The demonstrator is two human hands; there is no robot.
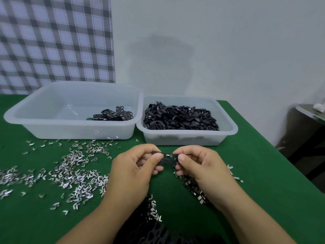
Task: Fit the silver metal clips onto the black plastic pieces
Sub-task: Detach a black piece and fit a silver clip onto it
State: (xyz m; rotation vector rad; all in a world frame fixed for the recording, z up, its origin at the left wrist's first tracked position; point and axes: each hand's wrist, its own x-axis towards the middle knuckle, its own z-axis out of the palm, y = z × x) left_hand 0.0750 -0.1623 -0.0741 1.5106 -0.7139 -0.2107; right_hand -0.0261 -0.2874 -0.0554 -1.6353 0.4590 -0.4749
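A black plastic piece (168, 159) is held above the green table, both hands pinching it between thumb and fingers. My left hand (135, 170) grips its left end, my right hand (197, 166) its right end. A silver metal clip (168, 155) shows on the piece's top edge between my two thumbs. Loose silver clips (73, 175) lie scattered over the table to the left, and more clips (191, 186) lie under my right hand.
A large translucent tub (35, 117) at the back left holds a few black pieces with clips (112, 115). A smaller tub (228, 132) to its right is heaped with black plastic pieces (179, 118). More black pieces (151, 231) lie at the near edge. The table edge runs along the right.
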